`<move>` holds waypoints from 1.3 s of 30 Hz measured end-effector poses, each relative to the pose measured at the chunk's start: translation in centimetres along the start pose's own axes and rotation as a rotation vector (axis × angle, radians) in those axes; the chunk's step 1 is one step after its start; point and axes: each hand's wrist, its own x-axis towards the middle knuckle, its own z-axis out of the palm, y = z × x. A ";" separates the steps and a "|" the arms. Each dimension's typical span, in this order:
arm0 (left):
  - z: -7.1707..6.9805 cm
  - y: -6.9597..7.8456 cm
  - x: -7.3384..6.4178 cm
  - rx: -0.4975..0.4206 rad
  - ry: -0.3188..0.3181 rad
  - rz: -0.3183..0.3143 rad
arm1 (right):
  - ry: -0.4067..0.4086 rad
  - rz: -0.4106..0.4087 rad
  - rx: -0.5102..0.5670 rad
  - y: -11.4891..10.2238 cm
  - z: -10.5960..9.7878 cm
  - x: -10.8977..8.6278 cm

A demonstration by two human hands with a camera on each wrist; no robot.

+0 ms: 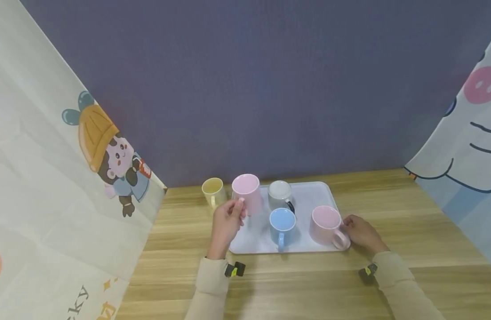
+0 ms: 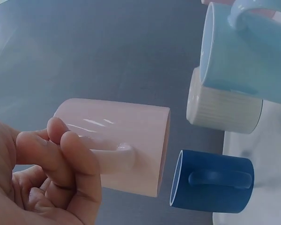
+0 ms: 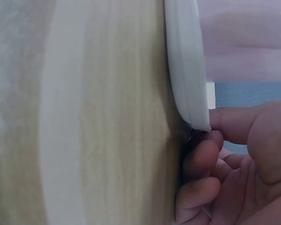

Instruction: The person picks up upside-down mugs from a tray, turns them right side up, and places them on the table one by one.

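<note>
My left hand (image 1: 227, 222) pinches the handle of a pink mug (image 1: 251, 198), upright over the back left of a white tray (image 1: 251, 242). In the left wrist view its fingers curl round that handle. My right hand (image 1: 362, 232) grips the tray's right edge near the front corner, thumb on the rim and fingertips beneath, as the right wrist view shows. Beside that hand a second pink mug (image 1: 321, 229) stands on the tray, handle toward the front right. A light blue mug (image 1: 282, 229) stands at the front middle, with a whitish, dark-handled mug (image 1: 278, 198) behind it.
A yellow mug (image 1: 214, 193) stands on the wooden table (image 1: 169, 249) just left of the tray. The left wrist view also has a dark blue mug (image 2: 213, 194) near the held one. A dark upright panel (image 1: 245, 89) borders the back; printed curtains (image 1: 41, 155) flank the sides.
</note>
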 end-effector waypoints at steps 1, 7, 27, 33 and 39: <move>0.1 0.1 0.1 0.010 0.004 0.009 | 0.000 0.003 0.000 0.0 0.0 0.0; 0.7 0.4 1.0 0.034 0.014 0.029 | 0.001 0.010 0.003 0.1 0.0 0.1; 2.1 -0.2 2.8 -0.390 -0.011 -0.052 | 0.011 0.003 0.003 0.1 0.3 0.3; 2.7 -0.5 3.1 -0.680 -0.058 -0.137 | 0.006 0.003 0.001 0.1 0.2 0.4; 3.4 -1.2 3.3 -0.954 -0.092 -0.188 | 0.006 0.015 0.002 0.2 0.3 0.3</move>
